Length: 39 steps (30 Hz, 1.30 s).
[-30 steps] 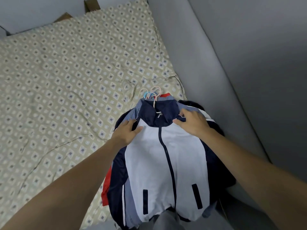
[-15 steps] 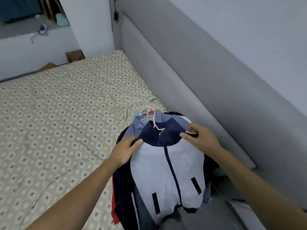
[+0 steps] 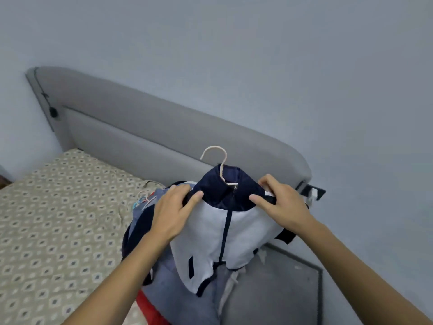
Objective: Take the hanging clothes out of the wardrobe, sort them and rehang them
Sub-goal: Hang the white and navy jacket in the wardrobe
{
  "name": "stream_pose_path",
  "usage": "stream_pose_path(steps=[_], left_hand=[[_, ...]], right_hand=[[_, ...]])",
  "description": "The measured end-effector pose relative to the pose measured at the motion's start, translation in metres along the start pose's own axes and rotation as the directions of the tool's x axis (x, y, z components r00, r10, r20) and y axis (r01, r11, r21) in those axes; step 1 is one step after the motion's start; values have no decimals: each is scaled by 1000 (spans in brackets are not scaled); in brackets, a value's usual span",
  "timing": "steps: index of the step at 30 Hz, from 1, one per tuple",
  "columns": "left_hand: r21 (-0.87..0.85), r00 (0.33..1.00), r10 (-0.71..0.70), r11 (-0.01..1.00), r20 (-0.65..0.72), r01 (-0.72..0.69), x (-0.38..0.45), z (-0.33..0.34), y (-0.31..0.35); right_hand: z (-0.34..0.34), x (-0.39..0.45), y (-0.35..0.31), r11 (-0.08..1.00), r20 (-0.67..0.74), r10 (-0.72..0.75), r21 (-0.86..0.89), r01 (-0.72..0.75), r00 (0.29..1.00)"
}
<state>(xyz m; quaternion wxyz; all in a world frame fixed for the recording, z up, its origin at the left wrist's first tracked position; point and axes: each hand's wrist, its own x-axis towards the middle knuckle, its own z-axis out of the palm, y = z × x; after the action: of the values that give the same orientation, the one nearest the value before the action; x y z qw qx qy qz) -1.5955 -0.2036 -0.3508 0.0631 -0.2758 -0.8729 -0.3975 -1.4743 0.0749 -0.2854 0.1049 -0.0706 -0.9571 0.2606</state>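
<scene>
Left hand (image 3: pixel 172 213) and right hand (image 3: pixel 282 205) each grip a shoulder of the white-and-navy jacket (image 3: pixel 225 233), held up on its hanger (image 3: pixel 218 160) at 12 o'clock of the clothes pile (image 3: pixel 150 221) on the bed (image 3: pixel 58 207), likely to rehang it.

Left of the grey padded headboard (image 3: pixel 164 127), the patterned beige mattress (image 3: pixel 58 219) lies open. Heaped hanging clothes (image 3: pixel 150 221) crowd its foot.

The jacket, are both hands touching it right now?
Touching. The head view shows the left hand and the right hand each gripping a shoulder of the jacket, thumbs pressed on its front beside the navy collar.
</scene>
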Motion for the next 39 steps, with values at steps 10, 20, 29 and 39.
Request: stream_pose_path(steps=[10, 20, 29, 39], left_hand=[[40, 898, 413, 905, 150, -423, -36, 43, 158], [-126, 728, 590, 800, 349, -587, -195, 91, 287], [-406, 501, 740, 669, 449, -623, -312, 142, 419], [-627, 164, 905, 393, 392, -673, -377, 218, 530]], right_hand=[[-85, -233, 20, 964, -323, 264, 118, -239, 909], [-121, -511, -11, 833, -543, 553, 329, -445, 632], [-153, -697, -53, 678, -657, 658, 304, -669, 368], [-158, -798, -72, 455, -736, 676, 381, -805, 35]])
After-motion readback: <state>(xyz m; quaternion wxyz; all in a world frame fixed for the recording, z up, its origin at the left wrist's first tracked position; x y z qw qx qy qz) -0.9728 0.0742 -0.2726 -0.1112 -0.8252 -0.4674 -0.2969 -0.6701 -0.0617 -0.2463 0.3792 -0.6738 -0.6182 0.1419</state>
